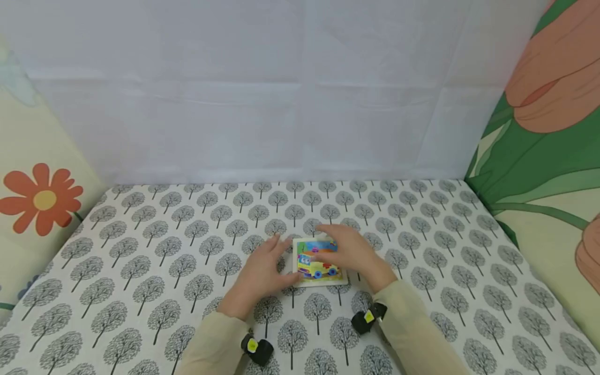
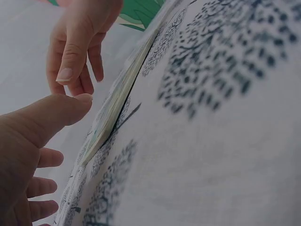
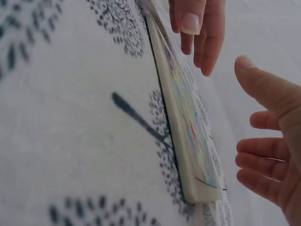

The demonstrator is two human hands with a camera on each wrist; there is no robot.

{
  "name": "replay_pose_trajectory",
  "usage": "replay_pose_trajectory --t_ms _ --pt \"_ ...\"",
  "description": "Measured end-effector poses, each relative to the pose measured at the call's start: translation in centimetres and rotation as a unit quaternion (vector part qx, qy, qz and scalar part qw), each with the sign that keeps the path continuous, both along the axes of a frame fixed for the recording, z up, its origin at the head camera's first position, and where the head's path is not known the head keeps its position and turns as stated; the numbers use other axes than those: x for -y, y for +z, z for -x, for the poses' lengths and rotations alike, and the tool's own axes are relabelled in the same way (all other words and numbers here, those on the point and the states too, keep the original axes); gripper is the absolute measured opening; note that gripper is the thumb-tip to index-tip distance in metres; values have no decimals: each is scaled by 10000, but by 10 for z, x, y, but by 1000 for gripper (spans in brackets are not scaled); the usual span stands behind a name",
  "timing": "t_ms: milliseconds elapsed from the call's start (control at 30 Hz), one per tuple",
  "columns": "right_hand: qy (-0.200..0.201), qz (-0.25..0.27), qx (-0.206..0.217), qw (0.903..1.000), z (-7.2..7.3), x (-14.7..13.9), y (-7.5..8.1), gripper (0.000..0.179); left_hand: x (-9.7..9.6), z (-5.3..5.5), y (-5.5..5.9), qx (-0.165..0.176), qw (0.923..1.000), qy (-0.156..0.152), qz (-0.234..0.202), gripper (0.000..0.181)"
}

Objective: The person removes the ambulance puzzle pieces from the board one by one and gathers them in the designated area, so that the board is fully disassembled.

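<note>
A small square picture board [image 1: 319, 281] with a pale rim lies flat on the cloth, printed with a yellow and orange cartoon vehicle with eyes. My left hand [image 1: 264, 268] is at its left side, fingers spread and thumb pointing at the lower left corner. Over the right side hangs my right hand [image 1: 353, 252], overlapping the picture in the head view. In the left wrist view, the edge of the board [image 2: 113, 113] is seen between cloth and hands. The right wrist view shows the thick pale side of the board [image 3: 176, 141], with the right hand's fingers [image 3: 263, 153] apart from it.
A white cloth with black tree prints [image 1: 154, 276] covers the table. Behind it hangs a plain white curtain [image 1: 258, 104]. Flower-printed fabric [image 1: 553, 156] stands along the right and left sides. Each wrist carries a small black camera [image 1: 258, 351].
</note>
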State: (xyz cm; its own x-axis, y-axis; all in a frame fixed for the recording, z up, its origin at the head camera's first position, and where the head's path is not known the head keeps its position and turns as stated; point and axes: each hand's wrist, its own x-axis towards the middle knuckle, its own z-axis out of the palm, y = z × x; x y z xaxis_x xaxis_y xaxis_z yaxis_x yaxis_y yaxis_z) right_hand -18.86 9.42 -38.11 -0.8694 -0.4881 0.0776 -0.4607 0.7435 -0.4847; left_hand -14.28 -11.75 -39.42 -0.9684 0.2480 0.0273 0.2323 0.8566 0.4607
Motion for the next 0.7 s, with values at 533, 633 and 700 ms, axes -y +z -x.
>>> replay_pose_trajectory --t_ms 533,633,700 --pt "112 794 1022 9915 13 13 -9 58 -1 0 -3 511 9981 -184 -289 83" --pt "190 839 1020 9911 15 16 -9 55 -2 0 -4 469 9983 -225 -278 85" --pt "162 817 1034 9911 16 19 -10 54 -2 0 -4 466 9982 -247 -279 85"
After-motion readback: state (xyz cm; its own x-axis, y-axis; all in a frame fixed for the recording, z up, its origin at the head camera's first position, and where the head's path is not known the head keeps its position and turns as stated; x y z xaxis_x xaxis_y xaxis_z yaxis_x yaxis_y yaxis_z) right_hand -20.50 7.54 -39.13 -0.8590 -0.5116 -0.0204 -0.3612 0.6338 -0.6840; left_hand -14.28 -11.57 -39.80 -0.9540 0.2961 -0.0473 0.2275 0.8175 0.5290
